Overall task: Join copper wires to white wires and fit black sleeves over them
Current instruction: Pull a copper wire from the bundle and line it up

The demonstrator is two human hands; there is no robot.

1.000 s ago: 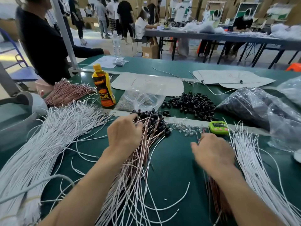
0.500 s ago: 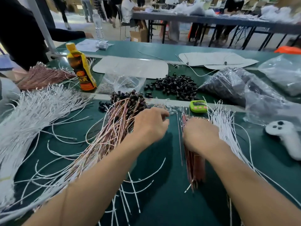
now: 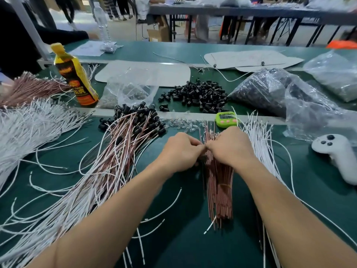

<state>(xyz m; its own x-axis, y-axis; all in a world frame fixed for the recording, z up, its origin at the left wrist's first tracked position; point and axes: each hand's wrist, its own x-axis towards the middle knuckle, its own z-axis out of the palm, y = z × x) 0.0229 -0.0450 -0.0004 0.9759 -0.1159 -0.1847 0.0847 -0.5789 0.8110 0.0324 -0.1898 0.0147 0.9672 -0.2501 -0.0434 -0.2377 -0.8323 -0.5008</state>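
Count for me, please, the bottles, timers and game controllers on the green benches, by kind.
Bottles: 2 (yellow-capped orange plastic drink bottle, clear plastic water bottle)
Green plastic timer: 1
White plastic game controller: 1
Total: 4

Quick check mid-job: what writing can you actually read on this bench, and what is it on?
"TIGER": on the bottle label; the letters before it and the Chinese characters beneath are too blurred to read.
Green timer: display too small to read.
Paper sheet: print too faint to read.
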